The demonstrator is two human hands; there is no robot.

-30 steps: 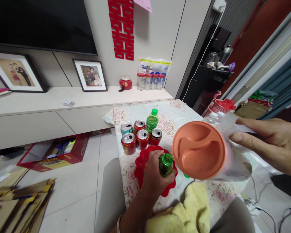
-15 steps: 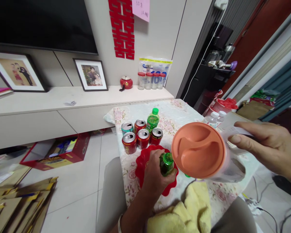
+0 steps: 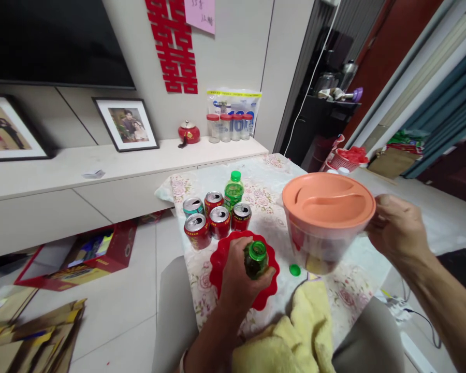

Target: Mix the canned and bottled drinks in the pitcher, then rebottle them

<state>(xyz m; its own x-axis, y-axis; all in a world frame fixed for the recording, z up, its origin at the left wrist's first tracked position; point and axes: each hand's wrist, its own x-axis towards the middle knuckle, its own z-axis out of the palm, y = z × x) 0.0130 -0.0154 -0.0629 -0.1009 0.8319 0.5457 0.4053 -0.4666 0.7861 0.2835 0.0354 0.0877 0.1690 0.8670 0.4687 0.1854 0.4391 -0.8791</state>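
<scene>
My left hand [image 3: 238, 274] is wrapped round an uncapped green bottle [image 3: 257, 255], which stands in or just above a red scalloped dish [image 3: 221, 254]. At the right, my right hand [image 3: 398, 223] is closed at the side of a clear pitcher [image 3: 318, 243] with an orange lid [image 3: 328, 199]. The handle itself is mostly hidden by the fingers. The pitcher is close to upright, with a little yellowish colour showing at its bottom. A green bottle cap [image 3: 294, 270] lies on the tablecloth between bottle and pitcher.
Several opened drink cans [image 3: 219, 221] and a capped green drink bottle [image 3: 234, 191] stand behind the dish. A yellow towel [image 3: 295, 336] lies at the table's near edge. Flattened cardboard [image 3: 34, 342] and a red box [image 3: 112, 254] are on the floor at left.
The pitcher has swung from tilted toward the bottle to nearly upright, its lid now facing up. My left hand keeps the bottle at the dish. The view has shifted right.
</scene>
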